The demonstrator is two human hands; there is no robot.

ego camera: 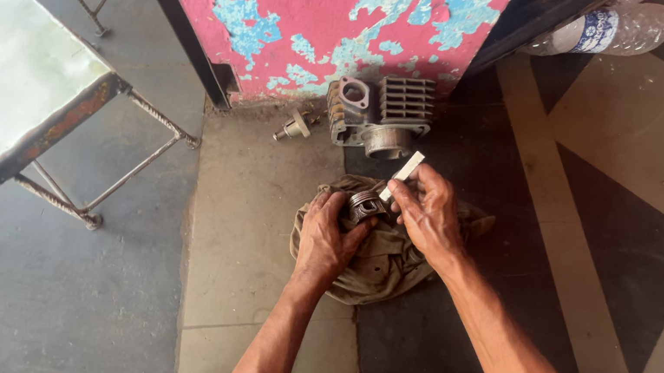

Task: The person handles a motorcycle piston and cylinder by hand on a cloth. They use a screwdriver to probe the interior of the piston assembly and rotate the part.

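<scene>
The piston (365,205) is dull, dark grimy metal, lying on a soft, stained khaki cloth (378,259). The strip (402,176) looks pale and matt. The cylinder (382,113) is grey, rough cast metal. The wall (323,10) shows flaking pink paint.

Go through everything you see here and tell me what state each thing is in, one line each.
Piston: held on the rag, gripped by the left hand.
Flat strip: pinched in the right hand, one end at the piston.
Rag: crumpled on the floor.
Engine cylinder: on the floor by the wall, bore open.
Small metal part: lying loose.
Plastic bottle: on its side.
Metal stool: upright.
</scene>
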